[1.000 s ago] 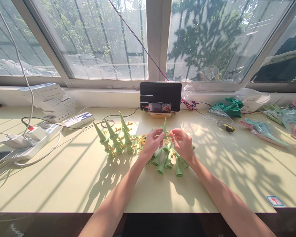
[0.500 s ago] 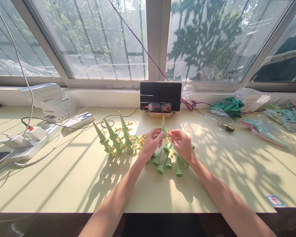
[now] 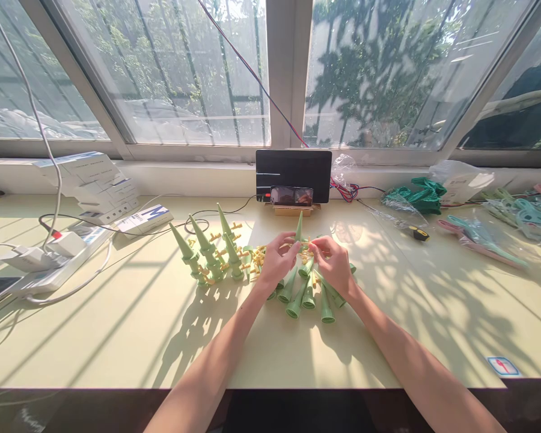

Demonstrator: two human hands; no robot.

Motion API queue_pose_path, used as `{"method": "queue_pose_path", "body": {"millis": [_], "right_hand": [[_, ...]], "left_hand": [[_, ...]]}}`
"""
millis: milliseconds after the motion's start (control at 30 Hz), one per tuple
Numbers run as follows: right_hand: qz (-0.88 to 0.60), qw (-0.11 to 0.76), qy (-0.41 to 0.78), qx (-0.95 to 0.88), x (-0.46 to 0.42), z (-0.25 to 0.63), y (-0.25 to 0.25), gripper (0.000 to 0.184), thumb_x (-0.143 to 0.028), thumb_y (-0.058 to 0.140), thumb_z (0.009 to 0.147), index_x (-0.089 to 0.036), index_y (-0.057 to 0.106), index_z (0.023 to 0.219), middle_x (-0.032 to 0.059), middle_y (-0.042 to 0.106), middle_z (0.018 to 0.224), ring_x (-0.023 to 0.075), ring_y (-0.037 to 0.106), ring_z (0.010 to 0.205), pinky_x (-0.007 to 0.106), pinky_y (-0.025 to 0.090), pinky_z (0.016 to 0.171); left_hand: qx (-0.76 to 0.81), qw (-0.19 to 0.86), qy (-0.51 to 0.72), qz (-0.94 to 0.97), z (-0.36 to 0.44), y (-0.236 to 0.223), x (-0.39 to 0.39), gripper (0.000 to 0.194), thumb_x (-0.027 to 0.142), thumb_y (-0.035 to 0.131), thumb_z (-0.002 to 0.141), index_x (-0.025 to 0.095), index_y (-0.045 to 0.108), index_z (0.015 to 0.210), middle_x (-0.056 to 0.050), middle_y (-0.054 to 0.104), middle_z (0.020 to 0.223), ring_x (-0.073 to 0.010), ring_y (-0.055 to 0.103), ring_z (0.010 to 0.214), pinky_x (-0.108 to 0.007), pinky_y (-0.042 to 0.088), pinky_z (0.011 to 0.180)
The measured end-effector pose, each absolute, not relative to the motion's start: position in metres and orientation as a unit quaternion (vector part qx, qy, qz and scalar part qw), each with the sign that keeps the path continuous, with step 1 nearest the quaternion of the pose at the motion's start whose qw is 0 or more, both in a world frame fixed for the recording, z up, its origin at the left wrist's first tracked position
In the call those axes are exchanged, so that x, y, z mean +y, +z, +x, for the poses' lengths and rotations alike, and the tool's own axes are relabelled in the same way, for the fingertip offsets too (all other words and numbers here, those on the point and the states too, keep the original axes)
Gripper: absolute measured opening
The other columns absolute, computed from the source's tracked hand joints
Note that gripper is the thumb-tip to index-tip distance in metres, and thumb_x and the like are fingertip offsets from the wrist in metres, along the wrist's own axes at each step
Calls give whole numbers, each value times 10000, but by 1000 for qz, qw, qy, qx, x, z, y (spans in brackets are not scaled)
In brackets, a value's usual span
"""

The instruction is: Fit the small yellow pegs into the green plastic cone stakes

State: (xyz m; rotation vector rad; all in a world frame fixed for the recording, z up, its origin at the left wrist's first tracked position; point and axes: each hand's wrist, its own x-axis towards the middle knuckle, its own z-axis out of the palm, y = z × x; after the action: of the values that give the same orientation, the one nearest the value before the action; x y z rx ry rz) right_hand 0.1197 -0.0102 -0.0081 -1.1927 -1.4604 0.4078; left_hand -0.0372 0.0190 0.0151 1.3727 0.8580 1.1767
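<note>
My left hand (image 3: 278, 257) is closed around a green plastic cone spike (image 3: 299, 227), which points upward. Close beside it, my right hand (image 3: 332, 260) pinches a small yellow plastic piece (image 3: 309, 241) against the spike's side; the contact itself is partly hidden by the fingers. Under both hands lies a pile of loose green cones (image 3: 308, 297), their hollow ends facing me, with yellow pieces among them. To the left, several green spikes fitted with yellow pegs (image 3: 211, 258) stand upright on the table.
A dark tablet (image 3: 293, 168) with a phone (image 3: 291, 196) before it stands at the back. White boxes (image 3: 94, 186) and a power strip (image 3: 63, 258) are on the left. A yellow-black cutter (image 3: 418, 234), green plastic bag (image 3: 417, 195) and bagged scissors-like items (image 3: 482, 240) lie right.
The right fingertips have drawn slightly closer together around the yellow piece at the cone. The held cone has tilted slightly to the right. The rest stays as it was.
</note>
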Motion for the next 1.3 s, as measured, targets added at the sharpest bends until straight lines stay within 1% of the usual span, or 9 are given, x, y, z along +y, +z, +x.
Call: {"method": "queue_pose_path", "body": {"millis": [133,233,567,733,1033,1200,1300], "right_hand": [[-511,567,179,-620,-10,120,-8,335,-528,563,943,-208,608,854,35,702,711,151,592,535,288,499,537],[-508,566,182,-623,-11,120,-7,335,-522,551,950,-209,601,841,22,676,685,146,576,529,281,474,526],[-517,546,177,-635,-11,121,-8,369,-532,513,969,-215,579,792,-18,587,588,139,553,507,263,454,522],[-521,537,178,-640,-11,122,-10,378,-521,492,981,-219,550,761,-32,535,555,128,500,485,251,405,498],[-530,525,153,-648,-10,122,-9,412,-516,459,989,-223,495,702,-54,426,519,115,383,468,248,318,482],[-536,518,142,-651,-10,122,-9,426,-514,440,996,-216,507,699,-56,396,512,112,353,467,253,286,482],[-539,513,144,-652,-10,122,-9,427,-496,426,1005,-214,489,691,-55,391,514,109,340,470,255,273,482]], "left_hand": [[361,533,493,585,-37,13,20,394,455,745,782,190,665,1062,-49,626,946,-51,465,501,-219,379,415],[359,527,490,594,-38,13,20,378,443,729,799,193,669,1075,-55,622,966,-55,474,515,-219,382,426],[353,527,485,602,-38,10,22,371,434,721,812,210,687,1105,-67,632,1036,-44,463,520,-217,377,444],[349,528,481,606,-39,7,24,369,433,716,820,214,698,1117,-78,639,1070,-42,452,519,-218,369,443],[342,533,482,605,-39,4,25,359,412,719,815,221,709,1120,-83,659,1080,-41,455,512,-218,372,442],[341,529,481,610,-39,5,25,350,397,714,818,217,716,1117,-83,663,1092,-40,458,513,-216,367,443],[344,529,479,610,-38,7,23,369,387,721,809,198,720,1126,-74,690,999,-47,459,510,-216,370,451]]}}
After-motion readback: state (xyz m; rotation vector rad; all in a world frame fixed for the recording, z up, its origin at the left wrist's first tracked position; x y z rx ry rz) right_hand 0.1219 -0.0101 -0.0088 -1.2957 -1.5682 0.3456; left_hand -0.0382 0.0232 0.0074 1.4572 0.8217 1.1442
